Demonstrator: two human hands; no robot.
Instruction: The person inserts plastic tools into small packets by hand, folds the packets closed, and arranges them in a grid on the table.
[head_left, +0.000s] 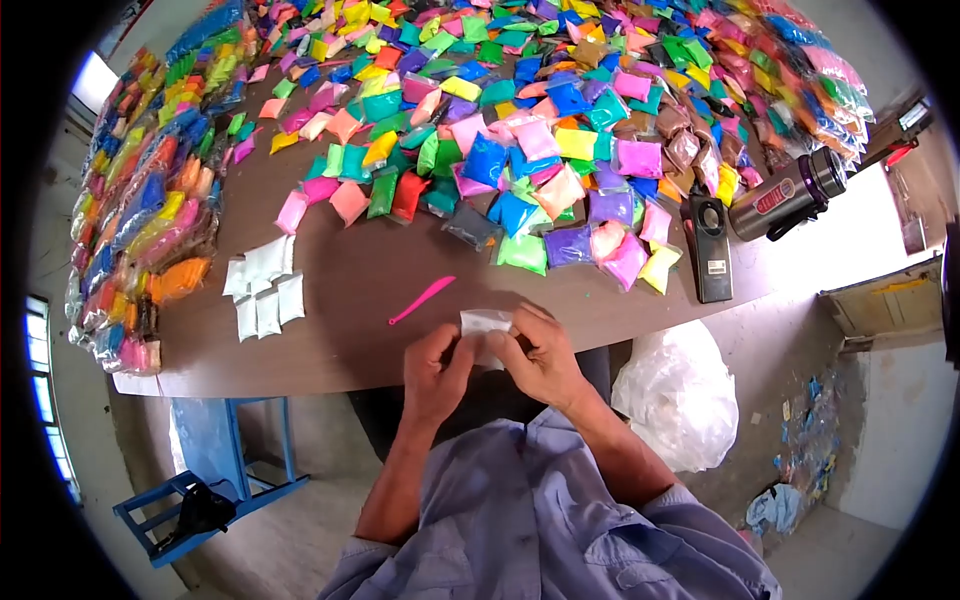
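Note:
Between my two hands, just above the table's front edge, is a small white packet (484, 321). My left hand (436, 372) pinches its left side, and my right hand (541, 356) grips its right side with thumb and fingers. Part of the packet is hidden behind the fingers. A pink plastic tool shaped like a small knife (422, 300) lies on the table beyond my left hand. Farther left sits a group of several white packets (266, 287), some overlapping.
Colourful filled packets (566, 160) cover the table's (340, 370) far side, with bagged stacks (150, 215) at left. A black device (711, 250) and a steel flask (785, 197) stand right. Below are a white plastic bag (677, 400) and a blue stool (205, 490).

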